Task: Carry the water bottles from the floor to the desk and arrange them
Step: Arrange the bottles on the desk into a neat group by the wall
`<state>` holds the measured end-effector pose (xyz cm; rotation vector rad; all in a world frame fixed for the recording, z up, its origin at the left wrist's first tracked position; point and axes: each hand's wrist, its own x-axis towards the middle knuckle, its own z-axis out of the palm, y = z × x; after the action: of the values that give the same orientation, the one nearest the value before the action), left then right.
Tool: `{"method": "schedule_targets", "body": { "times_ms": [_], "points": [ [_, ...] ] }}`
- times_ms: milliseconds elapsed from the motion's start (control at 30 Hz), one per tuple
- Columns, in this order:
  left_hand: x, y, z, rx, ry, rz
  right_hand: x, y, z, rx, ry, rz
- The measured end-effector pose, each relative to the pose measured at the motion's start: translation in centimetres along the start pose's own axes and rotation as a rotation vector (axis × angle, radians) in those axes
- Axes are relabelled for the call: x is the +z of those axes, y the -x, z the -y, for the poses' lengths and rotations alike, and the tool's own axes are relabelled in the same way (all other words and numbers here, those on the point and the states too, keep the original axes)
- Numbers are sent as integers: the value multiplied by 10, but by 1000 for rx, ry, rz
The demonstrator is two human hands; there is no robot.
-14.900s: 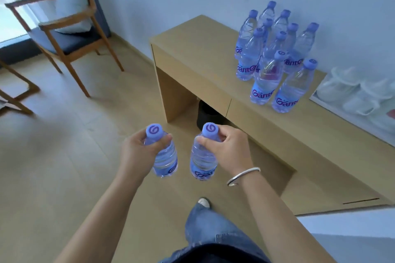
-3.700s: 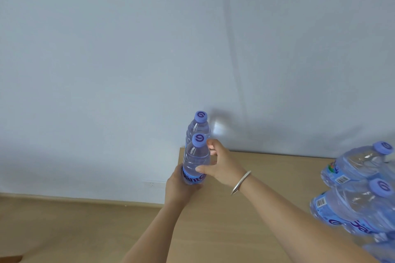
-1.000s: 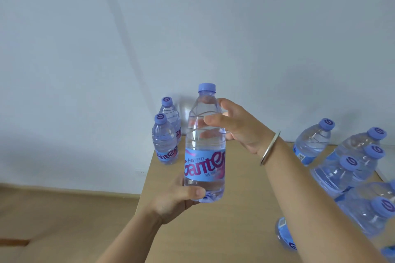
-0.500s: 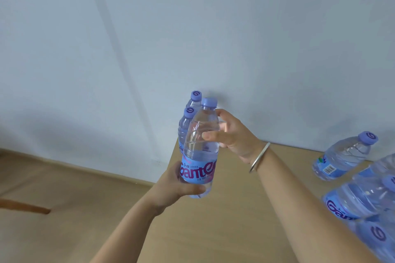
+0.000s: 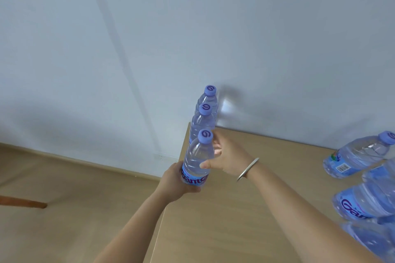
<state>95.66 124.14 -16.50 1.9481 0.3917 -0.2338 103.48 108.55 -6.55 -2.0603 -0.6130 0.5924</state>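
A clear water bottle point(image 5: 197, 156) with a blue cap and blue label stands upright near the left edge of the wooden desk point(image 5: 245, 220). My left hand point(image 5: 174, 181) grips its lower part around the label. My right hand point(image 5: 226, 156) holds its upper body from the right, thumb across the front. Directly behind it, two more bottles stand in a line toward the wall, the nearer bottle point(image 5: 202, 123) and the far bottle point(image 5: 208, 98). Whether the held bottle's base touches the desk is hidden by my left hand.
Several more bottles stand at the right edge of the view, among them one bottle with a barcode point(image 5: 359, 156) and another nearer me point(image 5: 367, 200). The white wall runs behind the desk. Wooden floor point(image 5: 74, 209) lies left of the desk, with a chair leg point(image 5: 23, 203).
Both hands have lowered the bottle from mid-air into line in front of the two standing bottles at the desk's left edge. My view has tilted down slightly.
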Motion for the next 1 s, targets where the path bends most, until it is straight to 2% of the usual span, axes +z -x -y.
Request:
{"method": "schedule_targets", "body": {
  "times_ms": [233,567,800,900,1000],
  "points": [
    [-2,-25,1,29,-29,26,3,-6,2,38,31,-92],
    [-4,-30,1,87,-69,28,13,-7,-5,-41,74,-200],
    [10,-9,-5,31,-79,-115,23,2,-10,-77,129,-252],
    [23,9,-13,-16,-80,-198,23,16,-9,-38,119,-253],
    [52,33,-11,-116,-126,-184,17,47,-17,-13,82,-254]
  ]
}}
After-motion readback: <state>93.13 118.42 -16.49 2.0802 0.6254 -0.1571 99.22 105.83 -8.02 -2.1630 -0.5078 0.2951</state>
